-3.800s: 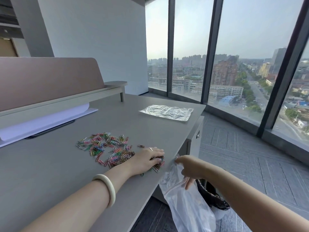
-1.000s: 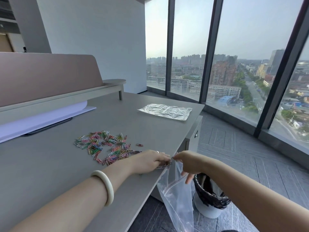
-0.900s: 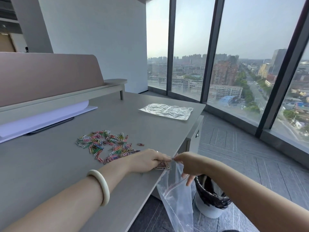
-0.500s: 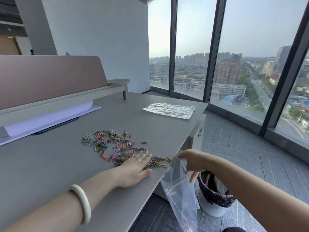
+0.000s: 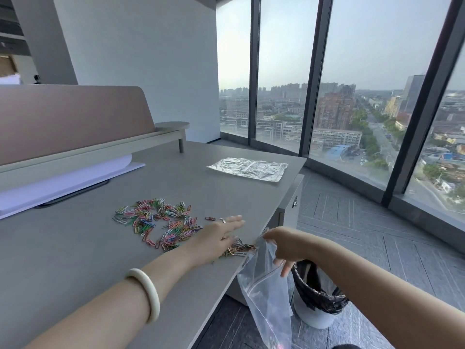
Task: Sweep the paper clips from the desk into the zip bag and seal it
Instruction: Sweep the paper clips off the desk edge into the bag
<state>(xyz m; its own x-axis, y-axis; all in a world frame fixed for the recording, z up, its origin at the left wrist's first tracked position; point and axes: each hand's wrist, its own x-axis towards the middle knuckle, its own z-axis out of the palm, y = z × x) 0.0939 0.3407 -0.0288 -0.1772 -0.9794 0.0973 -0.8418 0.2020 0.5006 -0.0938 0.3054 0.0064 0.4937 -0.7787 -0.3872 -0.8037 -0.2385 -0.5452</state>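
A loose spread of coloured paper clips lies on the grey desk. My left hand rests flat on the desk, fingers spread, over a small bunch of clips beside the desk's right edge. My right hand grips the rim of a clear zip bag, which hangs with its mouth open just below that edge, next to the bunch. One red clip lies apart near my left fingertips.
A second flat clear bag lies at the desk's far right corner. White paper and a dark flat device sit under the raised shelf on the left. A white bin with a black liner stands on the floor under the hanging bag.
My left hand drew back from the bag's mouth to the clip pile, opened flat, and now lies over a bunch near the edge. The right hand kept hold of the bag throughout.
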